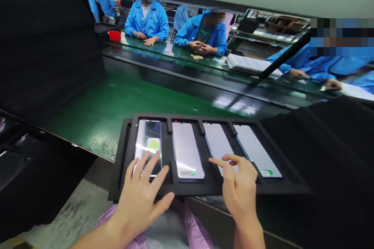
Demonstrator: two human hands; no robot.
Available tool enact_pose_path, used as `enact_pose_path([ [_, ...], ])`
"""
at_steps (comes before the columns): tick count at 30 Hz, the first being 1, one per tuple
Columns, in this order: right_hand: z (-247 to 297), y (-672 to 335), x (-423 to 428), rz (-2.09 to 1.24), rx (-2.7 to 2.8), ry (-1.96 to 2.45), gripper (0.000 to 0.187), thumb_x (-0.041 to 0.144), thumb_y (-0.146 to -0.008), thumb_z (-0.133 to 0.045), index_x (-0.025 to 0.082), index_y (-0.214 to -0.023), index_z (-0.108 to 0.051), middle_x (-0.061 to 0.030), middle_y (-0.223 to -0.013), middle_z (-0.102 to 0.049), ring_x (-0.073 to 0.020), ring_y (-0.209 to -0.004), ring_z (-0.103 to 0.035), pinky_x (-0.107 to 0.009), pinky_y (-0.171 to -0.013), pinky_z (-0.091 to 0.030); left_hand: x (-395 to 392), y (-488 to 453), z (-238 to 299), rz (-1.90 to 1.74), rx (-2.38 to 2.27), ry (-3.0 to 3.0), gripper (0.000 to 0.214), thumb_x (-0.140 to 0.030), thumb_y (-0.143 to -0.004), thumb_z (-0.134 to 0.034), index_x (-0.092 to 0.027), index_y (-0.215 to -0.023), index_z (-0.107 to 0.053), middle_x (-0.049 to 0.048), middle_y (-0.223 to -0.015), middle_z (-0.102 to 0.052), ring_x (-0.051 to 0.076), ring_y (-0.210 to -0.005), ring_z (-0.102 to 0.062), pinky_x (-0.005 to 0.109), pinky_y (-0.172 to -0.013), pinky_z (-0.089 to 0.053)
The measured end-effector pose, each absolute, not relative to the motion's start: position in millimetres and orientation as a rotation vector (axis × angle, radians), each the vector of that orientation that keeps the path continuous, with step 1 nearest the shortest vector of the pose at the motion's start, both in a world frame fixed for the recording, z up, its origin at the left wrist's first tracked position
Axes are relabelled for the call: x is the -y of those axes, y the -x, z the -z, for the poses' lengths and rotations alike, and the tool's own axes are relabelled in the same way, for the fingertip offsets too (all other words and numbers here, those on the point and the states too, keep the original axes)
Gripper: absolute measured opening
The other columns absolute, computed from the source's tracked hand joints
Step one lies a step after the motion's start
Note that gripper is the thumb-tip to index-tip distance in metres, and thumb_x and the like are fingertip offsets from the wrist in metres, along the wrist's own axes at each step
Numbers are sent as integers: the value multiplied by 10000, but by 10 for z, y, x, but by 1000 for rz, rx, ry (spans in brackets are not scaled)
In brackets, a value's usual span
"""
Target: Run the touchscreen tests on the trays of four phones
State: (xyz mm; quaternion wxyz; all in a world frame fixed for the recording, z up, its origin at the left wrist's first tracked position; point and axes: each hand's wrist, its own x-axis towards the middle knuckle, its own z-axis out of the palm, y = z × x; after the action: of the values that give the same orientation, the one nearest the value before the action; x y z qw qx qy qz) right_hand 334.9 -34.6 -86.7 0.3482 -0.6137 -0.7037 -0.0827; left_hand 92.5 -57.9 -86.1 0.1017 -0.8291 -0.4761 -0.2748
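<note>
At the near edge of the bench [137, 93], a black compartmented tray [198, 190] held four smartphones [188, 146] screen-up, apparently for separation and access. The left hand [142, 190], spread, and right hand [240, 181], pointing, were apart, gripping nothing.

Left hand [143, 186]: palm down, fingers fanned and aimed at the tray's [195, 190] far edge, thumb out to the right, over the near left corner. Right hand [239, 183]: right of centre at the near edge, index extended leftward, other fingers bent. Both wrists on the near side of that edge. Bare forearms angle up from below, left one more slanted.
</note>
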Motion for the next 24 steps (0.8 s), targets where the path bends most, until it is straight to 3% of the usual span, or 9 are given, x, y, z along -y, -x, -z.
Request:
enact_pose_path([
  [8, 914, -3410, 354, 99, 2088, 1426, 381, 187, -914, -291, 228, -926, -670, -35, -914, -529, -154, -859, -503, -444, -992, -275, 421, -1347, 817, 606, 1361, 2511, 467, -579, -848, -397, -256, -1081, -641, 103, -1286, -550, 318, -1180, -431, 462, -914, -339],
  [14, 888, -3354, 387, -15, 2070, 1497, 383, 203, -921, -291, 241, -872, -669, -40, -931, -546, -167, -919, -519, -475, -1024, -243, 421, -1367, 811, 606, 1391, 2480, 507, -595, -848, -376, -257, -1146, -609, 114, -1290, -552, 314, -1175, -455, 472, -899, -365],
  [24, 875, -3336, 394, -12, 2046, 1510, 372, 198, -918, -295, 239, -899, -664, -45, -954, -556, -174, -957, -522, -486, -1038, -235, 427, -1350, 831, 617, 1390, 2516, 449, -571, -843, -409, -270, -1081, -643, 96, -1282, -558, 304, -1173, -449, 470, -902, -362],
])
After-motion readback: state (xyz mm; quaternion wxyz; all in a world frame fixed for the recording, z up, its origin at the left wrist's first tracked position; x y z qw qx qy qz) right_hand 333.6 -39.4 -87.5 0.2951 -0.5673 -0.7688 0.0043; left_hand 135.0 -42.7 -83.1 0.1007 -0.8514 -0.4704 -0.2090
